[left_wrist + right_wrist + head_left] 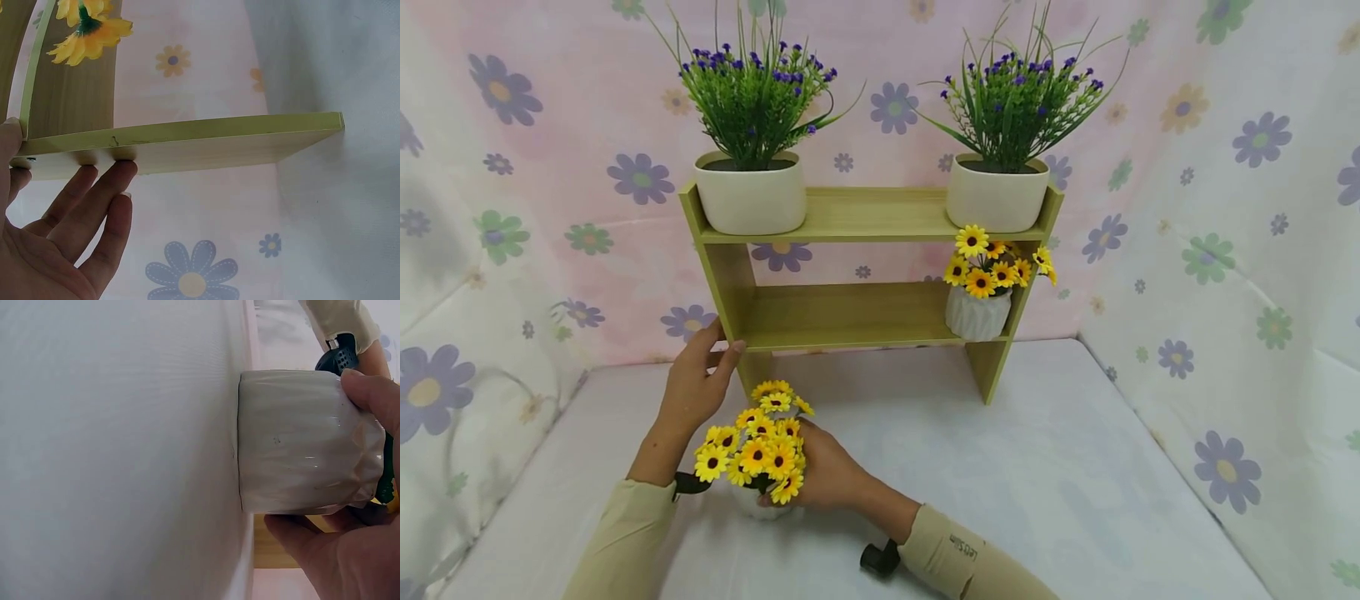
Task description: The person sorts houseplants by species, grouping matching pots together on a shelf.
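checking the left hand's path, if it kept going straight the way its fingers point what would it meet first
The left hand points up and away at the shelf. Its fingertips already touch the lower board's left end, so the shelf comes first. The right hand grips the pot.

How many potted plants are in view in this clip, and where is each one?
4. Two purple-flowered pots stand on the shelf's top board, one at the left end and one at the right end. One yellow-flowered pot stands on the lower board at right. The right hand grips another yellow-flowered pot on the table.
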The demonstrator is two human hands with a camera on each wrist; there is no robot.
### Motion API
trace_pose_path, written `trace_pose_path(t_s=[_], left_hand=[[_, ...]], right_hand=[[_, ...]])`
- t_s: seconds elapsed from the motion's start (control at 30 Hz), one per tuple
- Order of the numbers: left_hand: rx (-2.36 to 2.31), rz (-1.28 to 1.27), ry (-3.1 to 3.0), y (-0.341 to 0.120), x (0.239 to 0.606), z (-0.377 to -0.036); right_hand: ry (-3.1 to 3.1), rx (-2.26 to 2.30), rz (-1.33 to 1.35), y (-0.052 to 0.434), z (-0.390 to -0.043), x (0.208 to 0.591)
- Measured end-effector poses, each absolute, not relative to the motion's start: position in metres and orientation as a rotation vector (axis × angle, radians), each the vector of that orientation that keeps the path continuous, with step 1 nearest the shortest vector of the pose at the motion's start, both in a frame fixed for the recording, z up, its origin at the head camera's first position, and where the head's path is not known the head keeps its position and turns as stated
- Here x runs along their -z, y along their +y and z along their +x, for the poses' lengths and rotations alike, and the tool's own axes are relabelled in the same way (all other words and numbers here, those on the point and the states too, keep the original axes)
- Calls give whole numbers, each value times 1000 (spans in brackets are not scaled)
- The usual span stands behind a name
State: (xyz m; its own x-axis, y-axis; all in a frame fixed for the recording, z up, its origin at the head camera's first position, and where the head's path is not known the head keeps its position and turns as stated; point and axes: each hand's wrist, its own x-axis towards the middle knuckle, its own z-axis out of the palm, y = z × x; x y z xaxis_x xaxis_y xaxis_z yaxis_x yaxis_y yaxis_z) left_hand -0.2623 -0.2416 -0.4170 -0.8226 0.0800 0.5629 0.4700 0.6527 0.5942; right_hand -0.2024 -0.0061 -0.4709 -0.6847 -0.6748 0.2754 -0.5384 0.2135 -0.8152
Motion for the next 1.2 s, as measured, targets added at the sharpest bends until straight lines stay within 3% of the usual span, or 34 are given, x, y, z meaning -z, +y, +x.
trace_pose_path(t_s=[0.27, 0.77, 1.2], left_hand=[[1065, -407, -2401, -242, 417, -262], [1061, -340, -2476, -241, 414, -260], [1054, -389, -2427, -243, 414, -260]], right_hand=[[2390, 1533, -1100, 3, -202, 461], [2395, 1751, -985, 21, -214, 401], [2394, 1951, -1178, 21, -245, 353]])
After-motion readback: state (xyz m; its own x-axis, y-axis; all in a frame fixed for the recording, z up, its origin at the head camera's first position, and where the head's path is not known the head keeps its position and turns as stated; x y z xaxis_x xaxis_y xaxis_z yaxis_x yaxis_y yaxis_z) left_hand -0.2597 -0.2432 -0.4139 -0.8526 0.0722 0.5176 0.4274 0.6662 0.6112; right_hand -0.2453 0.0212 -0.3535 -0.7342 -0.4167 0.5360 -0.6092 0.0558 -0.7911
